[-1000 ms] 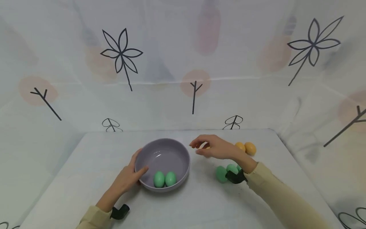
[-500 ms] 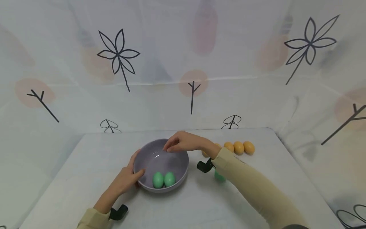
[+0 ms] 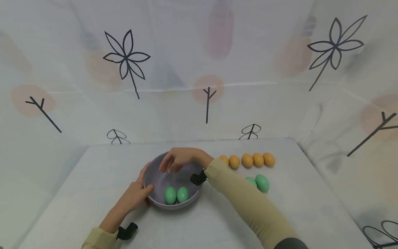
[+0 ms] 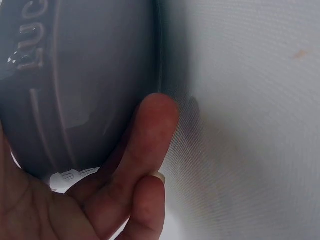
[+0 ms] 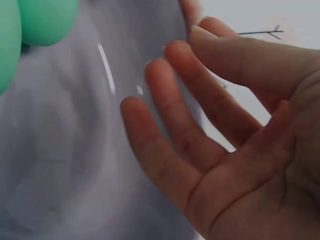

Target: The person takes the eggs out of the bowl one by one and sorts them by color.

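Observation:
A grey-purple bowl (image 3: 159, 190) stands on the table, two green eggs (image 3: 170, 196) lying in its near side. My left hand (image 3: 134, 194) grips its left side, thumb over the rim; in the left wrist view, fingers (image 4: 152, 125) curl low against the outer wall, near the tabletop. Above the bowl's far part hovers my right hand (image 3: 180, 159). The right wrist view shows its palm and loosely bent fingers (image 5: 160, 165) holding nothing, with green eggs (image 5: 47, 22) at the upper left.
Right of the bowl, several yellow eggs (image 3: 247, 160) form a row on the white table (image 3: 77, 193). Nearer, green eggs (image 3: 262, 183) lie partly behind the right sleeve (image 3: 248, 204). A patterned cloth (image 3: 174, 114) rises behind the table.
My right hand has moved left from beside the yellow eggs to above the bowl. The left hand keeps its grip on the bowl, and the same two green eggs lie inside.

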A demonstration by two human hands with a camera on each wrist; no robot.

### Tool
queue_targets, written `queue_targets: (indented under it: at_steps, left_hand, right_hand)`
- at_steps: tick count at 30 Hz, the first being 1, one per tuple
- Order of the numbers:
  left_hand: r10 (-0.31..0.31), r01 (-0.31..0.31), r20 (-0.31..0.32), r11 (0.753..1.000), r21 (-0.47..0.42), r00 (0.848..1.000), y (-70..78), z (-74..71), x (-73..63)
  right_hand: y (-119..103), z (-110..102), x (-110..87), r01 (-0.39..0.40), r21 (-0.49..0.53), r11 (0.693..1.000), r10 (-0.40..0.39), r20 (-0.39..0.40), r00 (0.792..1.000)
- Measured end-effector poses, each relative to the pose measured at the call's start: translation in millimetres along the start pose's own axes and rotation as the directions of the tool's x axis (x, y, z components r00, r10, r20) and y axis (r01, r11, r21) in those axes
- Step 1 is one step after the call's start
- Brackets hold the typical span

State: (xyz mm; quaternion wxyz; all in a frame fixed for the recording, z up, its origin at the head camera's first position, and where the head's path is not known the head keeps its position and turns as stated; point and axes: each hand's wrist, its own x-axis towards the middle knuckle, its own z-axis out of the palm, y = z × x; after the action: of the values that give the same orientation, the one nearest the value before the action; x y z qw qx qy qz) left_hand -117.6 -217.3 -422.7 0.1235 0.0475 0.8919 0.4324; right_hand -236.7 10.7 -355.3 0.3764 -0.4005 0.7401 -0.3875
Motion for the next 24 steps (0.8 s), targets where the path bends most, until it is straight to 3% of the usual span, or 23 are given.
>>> queue_targets:
  at_steps: [7,14,24]
  left_hand:
    - [0.002,-0.002,-0.009,1.000,-0.014,1.000,-1.4,1.5,2.2]
    - [-0.001,0.001,-0.005,1.000,-0.020,1.000,-1.6,0.4,2.3]
    - [0.007,-0.007,-0.010,1.000,-0.010,1.000,-0.3,0.8,1.4]
  right_hand:
    - [14.2,11.8,15.6,-0.074,-0.045,0.996,0.078,0.105,0.991]
    - [23.1,21.4,24.1,-0.122,-0.049,0.991,0.130,0.258,0.957]
    - [17.4,30.2,26.4,-0.188,-0.049,0.981,0.194,0.287,0.938]
